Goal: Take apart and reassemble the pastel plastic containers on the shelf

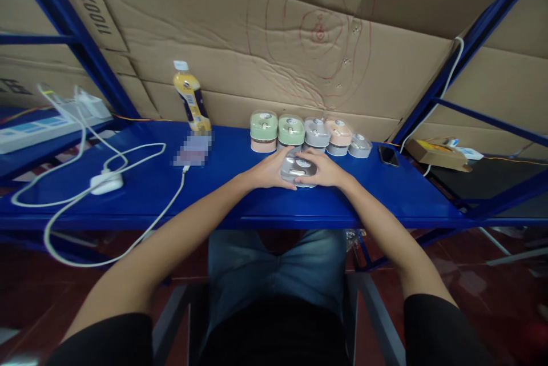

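Note:
A small grey rounded box (298,167) with a clear lid and a pale label sits at the front middle of the blue table. My left hand (274,169) is wrapped round its left side. From the right, my right hand (324,168) grips the same box, its fingers along the far and near edges. Just behind the hands stands a row of similar boxes: a green one (263,125) on a pink base, another green one (291,128), a grey one (317,132), a peach one (338,133) and a lower grey one (360,145) at the right end.
The blue table (244,206) backs onto a cardboard wall (205,17). To the left stand a yellow drink bottle (191,97), a blurred-out item (193,149) and a white charger (107,182) with looping cable. A phone (389,155) and an open carton (439,155) lie right.

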Available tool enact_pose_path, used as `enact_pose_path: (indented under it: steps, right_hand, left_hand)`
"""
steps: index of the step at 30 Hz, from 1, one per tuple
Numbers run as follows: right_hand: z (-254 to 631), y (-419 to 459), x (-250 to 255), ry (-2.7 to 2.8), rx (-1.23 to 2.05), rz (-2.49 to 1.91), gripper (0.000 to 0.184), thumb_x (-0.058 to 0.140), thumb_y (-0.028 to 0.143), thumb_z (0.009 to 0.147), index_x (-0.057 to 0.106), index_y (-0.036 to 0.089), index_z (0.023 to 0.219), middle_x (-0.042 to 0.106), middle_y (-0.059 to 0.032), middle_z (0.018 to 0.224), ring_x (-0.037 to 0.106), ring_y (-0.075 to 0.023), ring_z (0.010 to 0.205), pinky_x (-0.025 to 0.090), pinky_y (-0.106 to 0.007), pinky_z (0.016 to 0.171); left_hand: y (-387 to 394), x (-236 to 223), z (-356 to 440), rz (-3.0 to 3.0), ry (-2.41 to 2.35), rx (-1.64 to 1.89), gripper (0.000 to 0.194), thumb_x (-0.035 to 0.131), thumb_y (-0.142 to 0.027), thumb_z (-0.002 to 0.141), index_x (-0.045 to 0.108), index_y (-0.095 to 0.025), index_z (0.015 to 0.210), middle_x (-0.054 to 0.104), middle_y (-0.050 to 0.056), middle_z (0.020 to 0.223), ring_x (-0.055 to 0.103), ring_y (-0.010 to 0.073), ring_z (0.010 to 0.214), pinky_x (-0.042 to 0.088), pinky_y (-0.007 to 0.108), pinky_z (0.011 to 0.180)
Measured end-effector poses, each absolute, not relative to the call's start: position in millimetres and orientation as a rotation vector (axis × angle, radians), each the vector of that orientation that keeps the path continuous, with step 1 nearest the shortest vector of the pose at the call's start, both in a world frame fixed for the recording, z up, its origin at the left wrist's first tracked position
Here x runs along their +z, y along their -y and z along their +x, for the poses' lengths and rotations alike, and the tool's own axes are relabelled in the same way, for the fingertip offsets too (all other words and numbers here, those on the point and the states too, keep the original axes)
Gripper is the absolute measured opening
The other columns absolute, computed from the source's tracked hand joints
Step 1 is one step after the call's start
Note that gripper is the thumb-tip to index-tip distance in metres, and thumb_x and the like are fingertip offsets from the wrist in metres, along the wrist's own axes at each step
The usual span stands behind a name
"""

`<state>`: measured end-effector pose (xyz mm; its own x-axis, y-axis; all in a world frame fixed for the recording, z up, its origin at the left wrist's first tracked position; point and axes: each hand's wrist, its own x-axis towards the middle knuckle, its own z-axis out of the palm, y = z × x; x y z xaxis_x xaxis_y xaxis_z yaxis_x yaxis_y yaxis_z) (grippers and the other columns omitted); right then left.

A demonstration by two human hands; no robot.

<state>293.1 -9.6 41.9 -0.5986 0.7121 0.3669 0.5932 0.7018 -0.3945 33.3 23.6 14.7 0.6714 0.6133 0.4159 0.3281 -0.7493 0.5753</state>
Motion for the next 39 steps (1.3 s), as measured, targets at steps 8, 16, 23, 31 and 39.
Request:
enact_pose_path:
  steps: [8, 16, 23, 31, 39]
  right_hand:
    - [288, 14, 43, 2.409, 0.295, -0.997, 0.088, 0.085, 0.066, 0.084, 0.062, 0.03, 0.161, 0.067, -0.0116, 0.131, 0.068, -0.036, 0.124, 0.055, -0.057, 0.116]
    - [286, 17, 46, 2.447, 0.213, -1.086, 0.089, 0.083, 0.068, 0.084, 0.063, 0.024, 0.159, 0.064, -0.0121, 0.122, 0.068, -0.035, 0.115, 0.058, -0.053, 0.105]
    - [285, 24, 51, 2.477, 0.116, -1.115, 0.085, 0.083, 0.069, 0.085, 0.067, 0.024, 0.156, 0.065, -0.0125, 0.12, 0.068, -0.0357, 0.113, 0.058, -0.052, 0.1]
    - [286, 25, 52, 2.49, 0.127, -1.105, 0.082, 0.083, 0.069, 0.085, 0.069, 0.022, 0.151, 0.066, -0.012, 0.117, 0.068, -0.0353, 0.111, 0.058, -0.053, 0.101]
    - [293, 15, 41, 2.518, 0.291, -1.034, 0.105, 0.087, 0.071, 0.082, 0.049, 0.028, 0.17, 0.065, -0.0151, 0.143, 0.066, -0.0405, 0.13, 0.056, -0.06, 0.114]
  left_hand:
    - [-26, 12, 33, 2.393, -0.717, 0.891, 0.143, 0.106, -0.065, 0.053, 0.035, -0.022, 0.17, 0.046, 0.028, 0.171, 0.047, 0.0556, 0.158, 0.041, 0.074, 0.128]
    - [-23, 11, 32, 2.432, -0.707, 0.867, 0.139, 0.102, -0.071, 0.059, 0.036, -0.021, 0.171, 0.045, 0.026, 0.173, 0.045, 0.0547, 0.16, 0.041, 0.072, 0.13]
    - [-23, 13, 34, 2.477, -0.649, 0.859, 0.131, 0.101, -0.074, 0.061, 0.044, -0.022, 0.166, 0.054, 0.024, 0.166, 0.048, 0.0533, 0.157, 0.044, 0.07, 0.129]
    - [-22, 15, 37, 2.489, -0.63, 0.86, 0.124, 0.101, -0.074, 0.06, 0.051, -0.022, 0.161, 0.058, 0.024, 0.161, 0.053, 0.052, 0.154, 0.047, 0.069, 0.126]
    - [-31, 15, 31, 2.508, -0.624, 0.881, 0.119, 0.101, -0.073, 0.06, 0.055, -0.021, 0.157, 0.063, 0.022, 0.157, 0.06, 0.0499, 0.147, 0.048, 0.068, 0.124]
